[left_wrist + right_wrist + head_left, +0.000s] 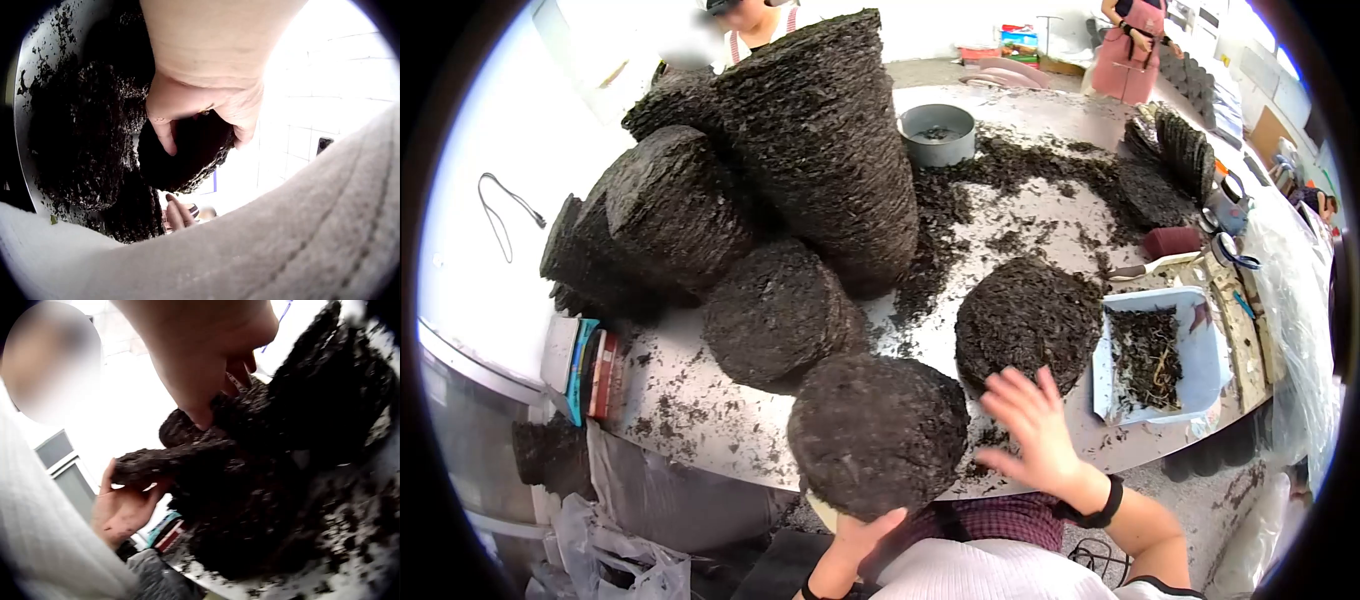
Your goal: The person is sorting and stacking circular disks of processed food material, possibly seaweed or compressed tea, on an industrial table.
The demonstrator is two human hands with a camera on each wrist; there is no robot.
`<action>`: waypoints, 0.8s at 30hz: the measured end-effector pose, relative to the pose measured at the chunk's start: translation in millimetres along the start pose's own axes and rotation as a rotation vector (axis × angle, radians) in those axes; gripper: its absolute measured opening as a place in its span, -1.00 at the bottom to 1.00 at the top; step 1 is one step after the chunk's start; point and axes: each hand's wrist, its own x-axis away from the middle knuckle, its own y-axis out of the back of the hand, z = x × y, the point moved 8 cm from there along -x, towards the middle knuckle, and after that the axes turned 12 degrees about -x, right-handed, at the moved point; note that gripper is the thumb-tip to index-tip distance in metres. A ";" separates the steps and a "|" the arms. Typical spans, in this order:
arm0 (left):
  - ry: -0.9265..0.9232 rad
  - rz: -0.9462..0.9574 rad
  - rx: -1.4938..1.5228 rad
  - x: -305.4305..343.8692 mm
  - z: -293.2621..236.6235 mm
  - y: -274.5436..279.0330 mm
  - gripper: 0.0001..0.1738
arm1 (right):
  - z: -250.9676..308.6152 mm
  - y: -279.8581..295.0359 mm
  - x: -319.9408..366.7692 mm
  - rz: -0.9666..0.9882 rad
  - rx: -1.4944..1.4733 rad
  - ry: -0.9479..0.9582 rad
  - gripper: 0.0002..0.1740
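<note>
My left hand [858,548] grips the near edge of a round, dark cake [878,435] that looks like dried seaweed. In the left wrist view, the thumb and fingers of this hand [200,103] sit on either side of the cake [187,153]. The right wrist view shows the cake [169,464] edge-on, raised on the left palm. My right hand [1030,430] has its fingers spread over the near rim of a round dark stack [1028,320], holding nothing. Another stack of cakes [780,315] lies just behind the held one.
Tall leaning stacks [820,150] fill the table's left side. A grey round tub [940,150] stands behind. On the right are a blue bin [1205,345] with dark scraps, a brush [1155,267] and a maroon block [1172,242]. Loose crumbs cover the table; two people stand beyond it.
</note>
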 end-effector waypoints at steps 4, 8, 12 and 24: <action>-0.034 0.092 -0.051 -7.2 -7.4 -20.5 -0.11 | 59.2 -41.9 -5.5 0.278 -0.394 0.154 -0.14; -0.044 0.110 0.008 -13.8 -32.0 -24.6 -0.29 | 54.5 -34.9 -11.5 0.238 -0.506 0.125 -0.39; -0.128 0.070 -0.014 -8.6 -24.7 -15.1 -0.38 | 4.1 23.2 -1.3 -0.299 -0.585 -0.242 -0.56; 0.068 0.030 0.174 -18.7 -11.1 -29.3 -0.47 | 50.0 -11.8 -3.7 0.047 -0.338 0.127 -0.28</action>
